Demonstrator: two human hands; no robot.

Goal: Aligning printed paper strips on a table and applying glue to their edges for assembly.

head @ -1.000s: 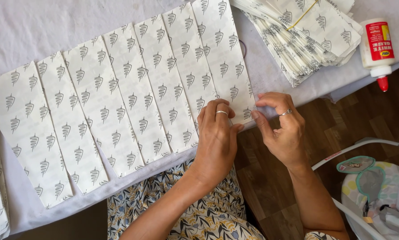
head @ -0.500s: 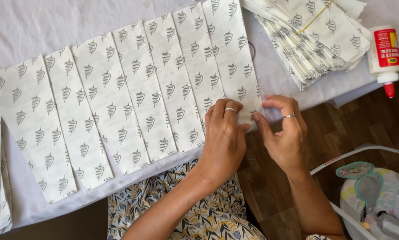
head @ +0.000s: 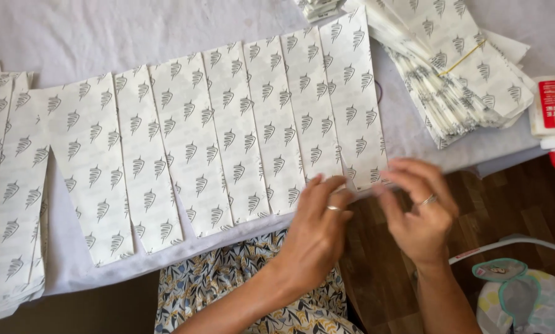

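While a white-clothed tabletop [head: 166, 37] carries the fanned row of printed paper sheets [head: 228, 142], both hands meet at its near right corner. The left hand [head: 318, 232] and right hand [head: 417, 213] pinch the last sheet's [head: 355, 105] bottom edge; it looks light, thin and easily creased. Beyond the right hand lie a banded stack [head: 457, 74] and a glue bottle [head: 553, 117]; wooden floor [head: 525, 204] lies below.

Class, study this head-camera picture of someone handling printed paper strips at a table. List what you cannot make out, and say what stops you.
- Bottom end of the rightmost white leaf-printed paper strip: covered by the left hand and right hand, both motion-blurred.
- Rubber-banded stack of printed paper pieces: top cut off by the frame edge.
- White glue bottle with red label: partly cut off by the right edge.
- Pile of strips at far left: cut off by the left edge.
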